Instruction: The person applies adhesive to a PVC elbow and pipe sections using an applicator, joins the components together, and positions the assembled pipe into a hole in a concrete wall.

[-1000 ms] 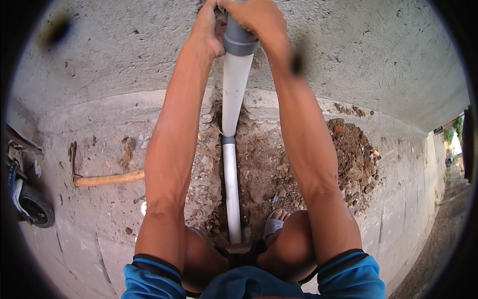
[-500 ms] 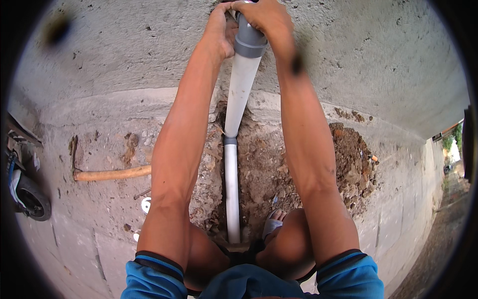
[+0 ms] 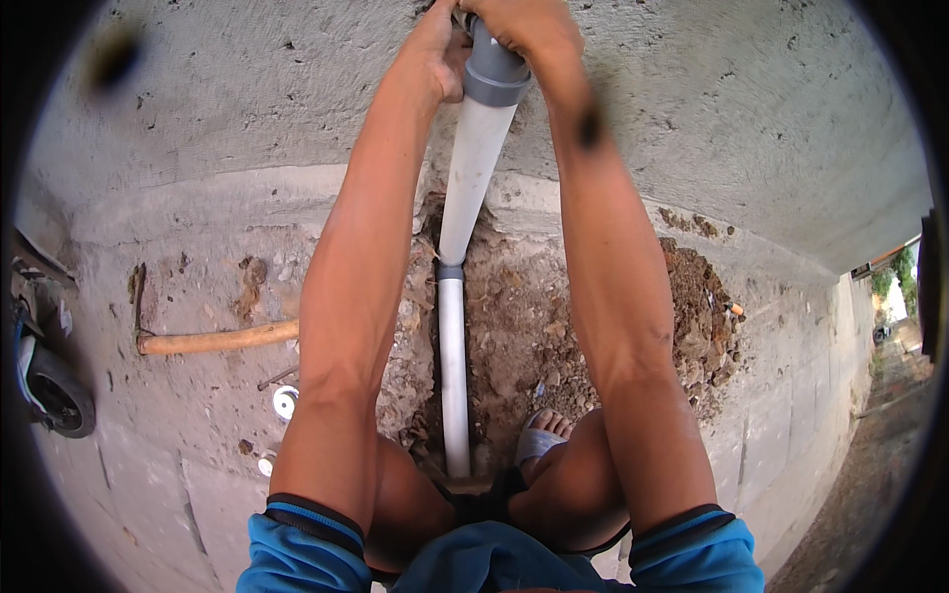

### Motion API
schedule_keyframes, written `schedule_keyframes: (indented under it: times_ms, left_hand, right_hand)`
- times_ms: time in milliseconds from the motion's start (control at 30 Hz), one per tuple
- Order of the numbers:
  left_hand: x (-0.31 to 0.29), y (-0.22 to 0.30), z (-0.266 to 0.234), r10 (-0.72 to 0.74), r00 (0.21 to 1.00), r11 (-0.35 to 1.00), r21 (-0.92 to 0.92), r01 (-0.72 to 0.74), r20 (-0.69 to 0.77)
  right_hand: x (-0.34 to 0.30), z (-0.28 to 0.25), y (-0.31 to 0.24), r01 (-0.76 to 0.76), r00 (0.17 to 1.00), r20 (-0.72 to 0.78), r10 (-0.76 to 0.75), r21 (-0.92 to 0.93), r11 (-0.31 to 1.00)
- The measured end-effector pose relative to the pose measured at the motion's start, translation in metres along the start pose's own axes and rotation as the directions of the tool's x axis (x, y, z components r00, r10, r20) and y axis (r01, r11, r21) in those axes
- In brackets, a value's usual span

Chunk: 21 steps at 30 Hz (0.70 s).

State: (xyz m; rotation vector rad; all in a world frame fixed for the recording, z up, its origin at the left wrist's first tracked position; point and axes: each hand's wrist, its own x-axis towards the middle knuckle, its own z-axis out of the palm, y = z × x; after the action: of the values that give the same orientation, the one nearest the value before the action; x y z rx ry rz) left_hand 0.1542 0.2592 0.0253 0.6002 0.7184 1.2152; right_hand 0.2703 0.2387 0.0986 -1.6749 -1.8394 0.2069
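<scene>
A white plastic pipe (image 3: 476, 163) rises against the wall with a grey pipe fitting (image 3: 497, 74) on its upper end. My right hand (image 3: 534, 28) is wrapped over the top of this fitting. My left hand (image 3: 440, 54) grips its left side, and its fingertips are partly hidden behind it and at the picture's upper edge. Lower down, a smaller grey coupling (image 3: 450, 271) links the upright pipe to a thinner white pipe (image 3: 454, 376) lying in a narrow trench between my legs.
Rough grey wall (image 3: 247, 89) stands in front. Dug soil (image 3: 700, 306) is heaped right of the trench. A wooden-handled digging tool (image 3: 217, 341) and a white roll (image 3: 285, 402) lie on the left. At the far left is a vehicle wheel (image 3: 61, 393).
Both hands stay on the grey fitting. The view has shifted a little, so hands and fitting appear slightly higher and the lower pipe slightly further left.
</scene>
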Motion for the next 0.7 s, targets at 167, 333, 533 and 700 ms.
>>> schedule_keyframes:
  times_ms: [167,333,533,700]
  left_hand:
    - [0.01,-0.004,0.001,0.076,0.988,0.994,-0.087,-0.064,0.135]
    - [-0.003,0.001,0.007,0.086,0.975,0.992,-0.113,-0.063,0.207]
    - [0.011,-0.003,0.014,0.121,0.96,0.992,-0.076,-0.105,0.253]
    - [0.016,0.001,-0.01,0.095,0.943,0.993,-0.101,-0.066,0.319]
  right_hand:
    - [0.001,0.0,0.002,0.011,1.0,0.003,-0.011,-0.007,1.0]
    - [0.0,0.002,0.006,0.108,0.993,-0.046,-0.106,0.026,0.994]
    - [0.023,-0.012,0.013,0.19,0.979,0.093,-0.182,-0.091,0.977]
    - [0.033,0.014,0.01,0.258,0.965,0.092,-0.247,-0.151,0.954]
